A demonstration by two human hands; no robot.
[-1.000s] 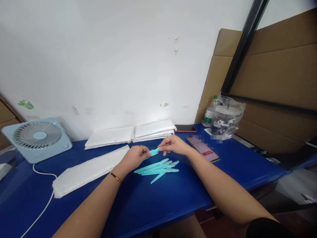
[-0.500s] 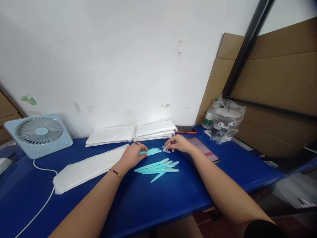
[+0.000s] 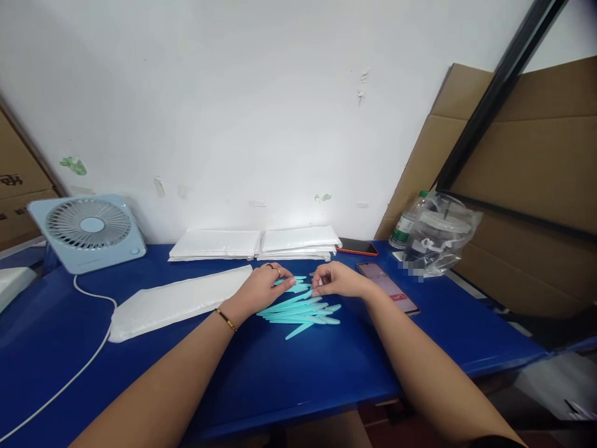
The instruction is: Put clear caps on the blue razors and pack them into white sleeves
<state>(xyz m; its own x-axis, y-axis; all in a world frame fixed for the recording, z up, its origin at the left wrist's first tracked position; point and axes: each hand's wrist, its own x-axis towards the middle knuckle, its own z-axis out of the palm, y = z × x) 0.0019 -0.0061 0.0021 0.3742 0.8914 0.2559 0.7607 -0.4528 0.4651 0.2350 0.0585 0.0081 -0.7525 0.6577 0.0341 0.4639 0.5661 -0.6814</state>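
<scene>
Several slim turquoise sticks that look like eyebrow razors (image 3: 298, 314) lie in a fanned pile on the blue table, some with paler, wider ends. My left hand (image 3: 261, 287) is just behind the pile, fingers closed on turquoise razors (image 3: 298, 286) whose tips stick out past the thumb. To its right, my right hand (image 3: 338, 280) pinches the pale end of one razor (image 3: 308, 294) at the back edge of the pile. Small clear caps (image 3: 312, 274) show only in part behind the right fingers. How many razors the left hand holds is hidden.
White padded packs (image 3: 214, 242) lie stacked along the wall, and one long pack (image 3: 172, 302) lies left of my hands. A fan (image 3: 88, 230) with a cable stands at left. Two phones, a water bottle (image 3: 405, 227) and a bagged cup (image 3: 438, 239) sit at right.
My right hand has moved from the clear caps toward the pile and now pinches a razor's end. The left hand stays by its razors. The whole view has shifted slightly.
</scene>
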